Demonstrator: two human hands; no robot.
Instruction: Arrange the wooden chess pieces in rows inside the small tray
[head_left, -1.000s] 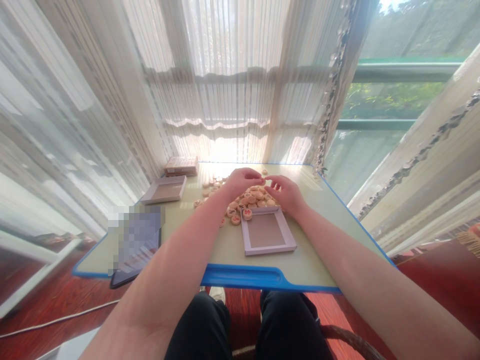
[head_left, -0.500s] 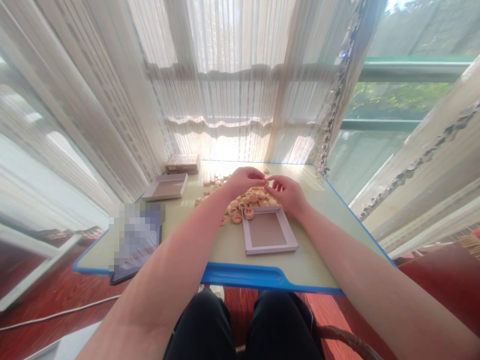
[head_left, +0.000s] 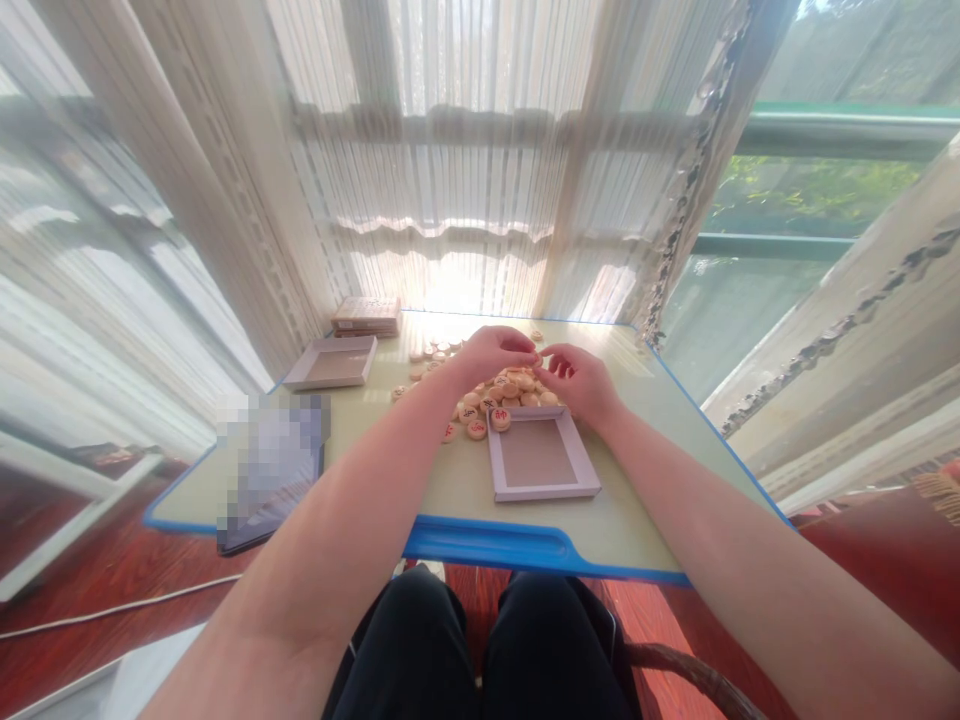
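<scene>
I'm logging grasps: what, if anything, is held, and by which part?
A round piece, apparently by its edge, in the left hand; whether the right hand helps is unclear.

The left hand [head_left: 501,354] holds a round piece [head_left: 536,360].

One round piece [head_left: 500,419] – on the far left corner of the tray-like box [head_left: 541,492], towards the worktop's [head_left: 630,525] near edge – bears a red character, apparently 帥; other pieces' [head_left: 476,429] characters are unclear.
</scene>
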